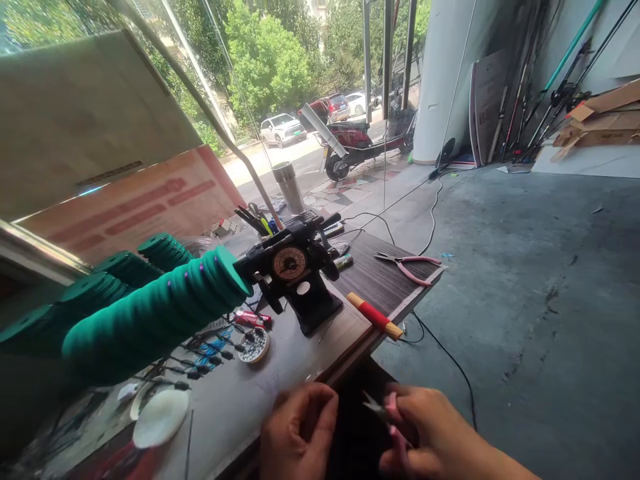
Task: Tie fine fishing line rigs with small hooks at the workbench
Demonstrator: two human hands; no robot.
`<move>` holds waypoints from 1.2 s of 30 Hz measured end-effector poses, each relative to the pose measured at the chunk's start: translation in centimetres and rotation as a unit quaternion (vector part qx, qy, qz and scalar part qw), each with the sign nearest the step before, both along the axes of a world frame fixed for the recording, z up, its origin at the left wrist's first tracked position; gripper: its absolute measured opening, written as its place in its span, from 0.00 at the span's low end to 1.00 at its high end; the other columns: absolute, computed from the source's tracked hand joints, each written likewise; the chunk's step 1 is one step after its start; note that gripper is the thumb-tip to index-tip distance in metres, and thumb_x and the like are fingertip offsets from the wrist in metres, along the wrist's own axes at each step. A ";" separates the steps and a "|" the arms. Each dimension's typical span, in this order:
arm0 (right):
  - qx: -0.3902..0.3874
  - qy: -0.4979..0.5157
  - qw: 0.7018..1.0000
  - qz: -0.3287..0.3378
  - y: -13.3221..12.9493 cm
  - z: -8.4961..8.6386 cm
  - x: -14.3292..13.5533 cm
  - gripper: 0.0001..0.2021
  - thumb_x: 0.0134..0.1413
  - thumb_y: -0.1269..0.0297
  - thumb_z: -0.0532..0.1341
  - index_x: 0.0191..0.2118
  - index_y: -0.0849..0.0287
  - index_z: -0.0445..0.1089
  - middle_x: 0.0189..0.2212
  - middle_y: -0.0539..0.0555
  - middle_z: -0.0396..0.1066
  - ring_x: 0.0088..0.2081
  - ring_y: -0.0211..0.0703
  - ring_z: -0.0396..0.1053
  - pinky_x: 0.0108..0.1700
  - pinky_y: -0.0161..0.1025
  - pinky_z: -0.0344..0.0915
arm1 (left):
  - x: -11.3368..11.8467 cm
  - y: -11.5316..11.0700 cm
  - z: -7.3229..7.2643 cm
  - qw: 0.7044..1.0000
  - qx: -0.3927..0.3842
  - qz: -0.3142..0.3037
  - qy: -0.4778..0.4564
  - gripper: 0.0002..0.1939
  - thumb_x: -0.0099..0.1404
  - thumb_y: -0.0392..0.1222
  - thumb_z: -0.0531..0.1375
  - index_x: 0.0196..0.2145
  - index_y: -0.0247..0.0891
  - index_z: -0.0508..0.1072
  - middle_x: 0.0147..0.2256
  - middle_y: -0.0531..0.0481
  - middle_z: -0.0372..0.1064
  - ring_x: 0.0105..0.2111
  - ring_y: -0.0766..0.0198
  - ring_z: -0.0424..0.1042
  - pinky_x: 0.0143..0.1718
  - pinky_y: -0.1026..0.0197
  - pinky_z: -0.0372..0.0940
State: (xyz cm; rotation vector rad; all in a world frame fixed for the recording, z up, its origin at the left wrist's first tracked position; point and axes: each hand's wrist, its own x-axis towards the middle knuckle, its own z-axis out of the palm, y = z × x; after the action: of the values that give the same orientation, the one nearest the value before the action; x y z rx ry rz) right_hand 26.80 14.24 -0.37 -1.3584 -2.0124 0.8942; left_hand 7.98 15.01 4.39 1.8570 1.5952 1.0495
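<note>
My left hand (300,430) is closed in a pinch above the near edge of the table. Whatever its fingertips hold, if anything, is too small to make out. Small scissors with pink handles (396,427) are in my right hand (425,433), their blades pointing left toward my left hand. Ahead of the hands, a black clamp-like device with a round dial (289,263) carries a long row of green grooved spools (155,307). A round dish of small pale beads (253,347) sits on the table near its foot.
Pink-handled pliers (413,265) lie at the table's far right corner. A red-wrapped wooden stick (375,315) overhangs the right edge. More green spools (163,251), a white shell-like dish (161,418) and black-tipped lines (205,360) are on the left. Cables (453,360) cross the floor.
</note>
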 end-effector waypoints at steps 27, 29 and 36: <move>-0.092 0.321 0.942 0.010 0.5 1.0 -1.0 0.21 0.51 0.44 0.57 0.29 0.60 0.71 0.25 0.50 0.65 0.28 0.39 0.65 0.30 0.34 0.63 | -0.1 -1.7 -2.9 0.966 0.101 -0.038 0.235 0.14 0.54 0.34 0.56 0.39 0.44 0.69 0.13 0.58 0.58 0.18 0.60 0.62 0.19 0.61 0.56; -0.094 0.372 0.924 0.008 0.4 1.2 -1.0 0.18 0.49 0.47 0.61 0.30 0.59 0.74 0.25 0.50 0.65 0.27 0.39 0.64 0.30 0.34 0.62 | -0.1 -1.6 -3.0 0.958 0.109 -0.046 0.260 0.16 0.53 0.32 0.56 0.41 0.43 0.67 0.13 0.58 0.57 0.17 0.60 0.61 0.19 0.61 0.56; -0.106 0.379 0.914 -0.097 -0.4 0.5 -0.3 0.13 0.48 0.53 0.63 0.26 0.58 0.74 0.23 0.50 0.66 0.26 0.39 0.64 0.29 0.35 0.62 | 1.4 -2.1 -4.1 0.945 0.085 -0.103 0.299 0.21 0.48 0.29 0.57 0.41 0.43 0.66 0.15 0.57 0.63 0.17 0.61 0.62 0.22 0.60 0.59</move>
State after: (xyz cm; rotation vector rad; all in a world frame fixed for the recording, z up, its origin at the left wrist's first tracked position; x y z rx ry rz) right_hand 26.45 13.87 0.15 -1.0514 -1.1921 1.3181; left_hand 9.33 12.96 0.32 2.5689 1.5966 0.5675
